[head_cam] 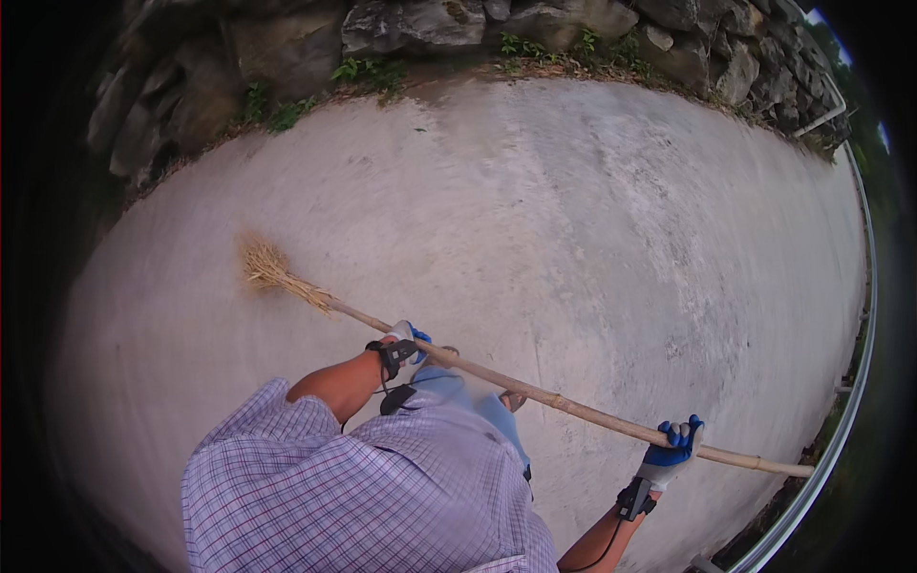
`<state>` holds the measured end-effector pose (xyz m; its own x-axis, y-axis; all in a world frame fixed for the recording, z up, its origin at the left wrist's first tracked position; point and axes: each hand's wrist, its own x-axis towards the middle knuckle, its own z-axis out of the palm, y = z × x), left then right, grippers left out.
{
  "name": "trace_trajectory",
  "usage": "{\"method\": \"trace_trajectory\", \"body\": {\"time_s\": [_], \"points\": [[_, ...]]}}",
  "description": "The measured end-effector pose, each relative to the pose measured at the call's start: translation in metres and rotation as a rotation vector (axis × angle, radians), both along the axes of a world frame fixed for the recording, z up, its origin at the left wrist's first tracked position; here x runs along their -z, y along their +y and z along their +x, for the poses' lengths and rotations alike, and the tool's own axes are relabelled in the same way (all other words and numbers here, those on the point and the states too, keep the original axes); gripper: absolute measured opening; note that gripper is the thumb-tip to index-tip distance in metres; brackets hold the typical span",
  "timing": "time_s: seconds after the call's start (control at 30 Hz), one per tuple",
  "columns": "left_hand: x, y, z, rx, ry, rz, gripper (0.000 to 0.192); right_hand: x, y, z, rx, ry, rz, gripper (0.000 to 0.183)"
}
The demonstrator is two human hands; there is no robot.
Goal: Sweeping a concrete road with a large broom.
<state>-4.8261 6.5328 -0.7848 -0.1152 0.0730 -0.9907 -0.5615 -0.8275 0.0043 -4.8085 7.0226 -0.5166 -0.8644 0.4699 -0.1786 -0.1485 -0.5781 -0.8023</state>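
Note:
Across the front of my body runs a long-handled broom, its pole (530,390) looking like jointed bamboo. My left hand (410,339), in a white and blue work glove, grips the pole near the bristle end. Farther along, my right hand (673,445), gloved the same way, is closed around the pole towards its butt end. The straw-coloured bristle head (269,266) points to the left over the concrete and looks slightly blurred. Black devices with cables are strapped to both wrists.
Concrete pavement (444,193) spreads around me. A rough stone wall (423,29) with green weeds (290,114) at its foot borders the far side. On the right curves a metal guardrail (852,422), near the pole's butt end. My sandalled feet (513,401) show below the pole.

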Motion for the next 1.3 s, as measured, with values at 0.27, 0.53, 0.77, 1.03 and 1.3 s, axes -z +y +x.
{"method": "trace_trajectory", "body": {"time_s": [0.27,0.53,0.77,1.03,1.3], "points": [[-0.056,0.106,-0.060,-0.035,-0.087,0.170,0.013,-0.072,0.066,0.037,0.220,0.017,0.183,0.016],[-0.093,0.176,-0.234,0.272,0.439,0.325,0.022,-0.182,-0.070,0.071,0.511,0.332,0.349,0.009],[-0.182,0.189,-0.309,0.134,0.725,0.600,0.023,-0.169,-0.096,0.093,0.625,0.410,0.289,0.015],[-0.067,0.176,-0.210,0.112,0.467,0.183,0.019,0.062,0.049,0.207,0.530,0.256,-0.121,0.023],[-0.030,0.165,-0.100,-0.079,0.030,-0.045,0.021,0.085,0.116,0.161,0.389,0.031,-0.281,0.016]]}}
